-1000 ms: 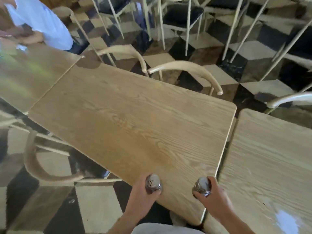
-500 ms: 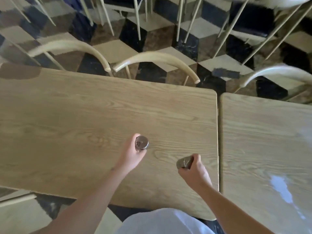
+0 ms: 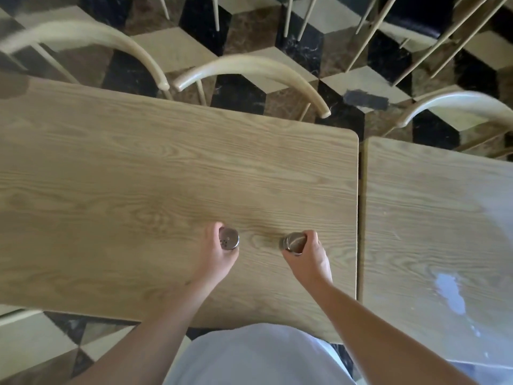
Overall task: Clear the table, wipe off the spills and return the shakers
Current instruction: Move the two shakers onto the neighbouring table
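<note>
Wooden table (image 3: 138, 190), each hand's grip around a shaker

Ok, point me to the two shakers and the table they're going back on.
Left shaker (image 3: 229, 238), head view, on its perforated metal cap.
Right shaker (image 3: 293, 242), head view, on its metal cap's side.
Table (image 3: 138, 173), head view, on bare wood top.

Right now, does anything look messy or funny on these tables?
Yes. The table on the right has a shiny wet-looking patch near its front edge, like a spill or a fresh wipe. Also, the shaker in the right hand is tipped sideways, while the left hand's shaker stands upright.
</note>
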